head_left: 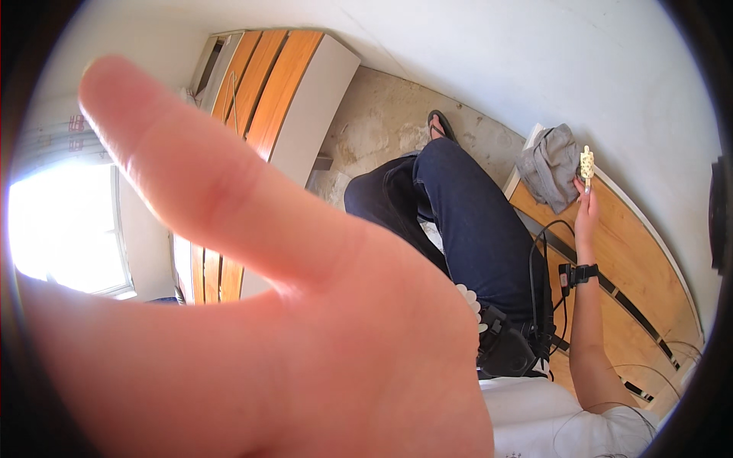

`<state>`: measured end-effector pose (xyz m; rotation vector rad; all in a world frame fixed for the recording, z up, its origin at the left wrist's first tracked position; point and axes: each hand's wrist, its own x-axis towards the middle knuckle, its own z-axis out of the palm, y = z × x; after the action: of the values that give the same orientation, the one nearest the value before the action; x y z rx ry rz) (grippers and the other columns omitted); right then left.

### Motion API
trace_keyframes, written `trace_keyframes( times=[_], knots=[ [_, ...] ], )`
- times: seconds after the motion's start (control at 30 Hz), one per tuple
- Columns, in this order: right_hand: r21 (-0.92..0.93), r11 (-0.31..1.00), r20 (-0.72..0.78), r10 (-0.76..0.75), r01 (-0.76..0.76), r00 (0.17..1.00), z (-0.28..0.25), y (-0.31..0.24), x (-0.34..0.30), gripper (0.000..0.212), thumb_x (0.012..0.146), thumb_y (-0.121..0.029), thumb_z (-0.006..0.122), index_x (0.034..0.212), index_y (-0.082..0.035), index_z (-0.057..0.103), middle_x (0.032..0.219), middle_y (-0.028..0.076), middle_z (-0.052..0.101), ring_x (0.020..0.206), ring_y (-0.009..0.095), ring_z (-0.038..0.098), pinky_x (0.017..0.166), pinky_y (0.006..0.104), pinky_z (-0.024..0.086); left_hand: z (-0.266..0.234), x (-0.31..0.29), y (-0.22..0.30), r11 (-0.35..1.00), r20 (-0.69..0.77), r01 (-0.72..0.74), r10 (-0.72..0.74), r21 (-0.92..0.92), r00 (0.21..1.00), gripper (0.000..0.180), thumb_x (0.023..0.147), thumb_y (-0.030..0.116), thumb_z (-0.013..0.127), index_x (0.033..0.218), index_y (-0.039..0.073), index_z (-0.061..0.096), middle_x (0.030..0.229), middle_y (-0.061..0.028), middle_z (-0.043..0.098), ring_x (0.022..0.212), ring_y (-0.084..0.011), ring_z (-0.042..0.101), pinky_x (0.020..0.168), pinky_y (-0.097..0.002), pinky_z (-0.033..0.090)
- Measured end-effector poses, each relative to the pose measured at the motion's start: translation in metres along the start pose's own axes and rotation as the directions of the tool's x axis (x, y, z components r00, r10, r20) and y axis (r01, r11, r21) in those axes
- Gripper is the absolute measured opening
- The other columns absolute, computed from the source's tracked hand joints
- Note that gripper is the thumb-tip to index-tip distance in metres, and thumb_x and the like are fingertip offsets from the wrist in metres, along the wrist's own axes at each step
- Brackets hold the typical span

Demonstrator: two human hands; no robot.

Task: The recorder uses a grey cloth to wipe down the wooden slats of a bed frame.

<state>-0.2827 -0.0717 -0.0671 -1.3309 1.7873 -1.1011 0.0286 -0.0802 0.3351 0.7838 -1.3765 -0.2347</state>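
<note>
White wall (489,46) and patchy concrete floor (374,114) fill my background. I see the right hand (586,204) grasping a cream-coloured pronged object (587,164) just beside a crumpled grey cloth (551,166); the left hand (374,343) looms close, thumb spread, and with its other fingers unseen I cannot tell its grip.

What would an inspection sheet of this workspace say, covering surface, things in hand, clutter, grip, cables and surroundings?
Surface: wood-toned panel with dark strips, at right.
Things in hand: slim pale yellow item; exact kind unclear.
Clutter: crumpled grey cloth just left of the item.
Grip: right hand holds the item's lower end; left hand looms close to the camera, one digit extended, the rest not visible.
Cables: black cable loops left of the right forearm.
Surroundings: wood-fronted cabinet, bright window, stained grey floor.
</note>
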Motion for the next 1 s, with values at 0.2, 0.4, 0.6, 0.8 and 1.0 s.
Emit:
trace_keyframes(
  times=[0.2, 0.4, 0.6, 0.8, 1.0],
  knots=[
    [0.053, 0.997, 0.024, -0.05, 0.048, 0.998, -0.004, 0.008, 0.003, 0.036, 0.095, -0.023, 0.031, 0.106, 0.003, 0.053, 0.107, 0.003, 0.06, 0.07, 0.011, 0.036, 0.07, 0.0213, 0.033, -0.012, 0.004, 0.007, 0.994, 0.039, 0.027, -0.031, 0.105, 0.999, 0.059, 0.076, 0.016, 0.051, 0.125, -0.006, 0.028, 0.128, -0.0223, 0.035, 0.109, -0.0302, 0.044, 0.08, -0.0398, 0.043],
    [0.054, 0.997, 0.018, -0.048, 0.047, 0.999, -0.009, 0.012, 0.004, 0.036, 0.095, -0.022, 0.031, 0.11, 0.004, 0.05, 0.108, 0.004, 0.06, 0.07, 0.01, 0.037, 0.071, 0.0208, 0.033, -0.018, 0.004, 0.007, 0.983, 0.036, 0.06, -0.068, 0.176, 0.997, 0.06, 0.075, 0.016, 0.054, 0.125, -0.006, 0.029, 0.127, -0.0216, 0.036, 0.109, -0.0295, 0.044, 0.08, -0.0387, 0.043],
    [-0.015, 0.998, 0.053, -0.052, 0.053, 0.997, -0.003, -0.013, 0.001, 0.035, 0.095, -0.021, 0.031, 0.11, 0.004, 0.05, 0.11, 0.006, 0.059, 0.071, 0.01, 0.039, 0.072, 0.0212, 0.034, -0.023, -0.003, 0.011, 0.961, 0.03, 0.131, -0.142, 0.242, 0.989, 0.061, 0.073, 0.016, 0.057, 0.124, -0.006, 0.03, 0.127, -0.0209, 0.037, 0.108, -0.0288, 0.045, 0.081, -0.0376, 0.042],
    [0.019, 0.993, 0.017, -0.115, 0.115, 0.993, -0.001, 0.014, 0.006, 0.035, 0.095, -0.021, 0.031, 0.109, 0.005, 0.05, 0.111, 0.005, 0.059, 0.07, 0.01, 0.039, 0.071, 0.0217, 0.035, -0.031, -0.008, 0.016, 0.936, 0.01, 0.183, -0.195, 0.301, 0.981, 0.063, 0.072, 0.015, 0.059, 0.124, -0.006, 0.031, 0.126, -0.0203, 0.038, 0.108, -0.0281, 0.045, 0.082, -0.0366, 0.042],
    [-0.009, 0.994, 0.029, -0.11, 0.11, 0.994, -0.009, 0.011, 0.004, 0.035, 0.094, -0.021, 0.031, 0.108, 0.004, 0.051, 0.111, 0.004, 0.059, 0.067, 0.01, 0.036, 0.067, 0.0209, 0.034, -0.042, -0.013, 0.021, 0.894, -0.001, 0.236, -0.255, 0.381, 0.967, 0.064, 0.071, 0.015, 0.062, 0.124, -0.006, 0.033, 0.125, -0.0196, 0.039, 0.107, -0.0273, 0.046, 0.082, -0.0355, 0.042]
  ],
)
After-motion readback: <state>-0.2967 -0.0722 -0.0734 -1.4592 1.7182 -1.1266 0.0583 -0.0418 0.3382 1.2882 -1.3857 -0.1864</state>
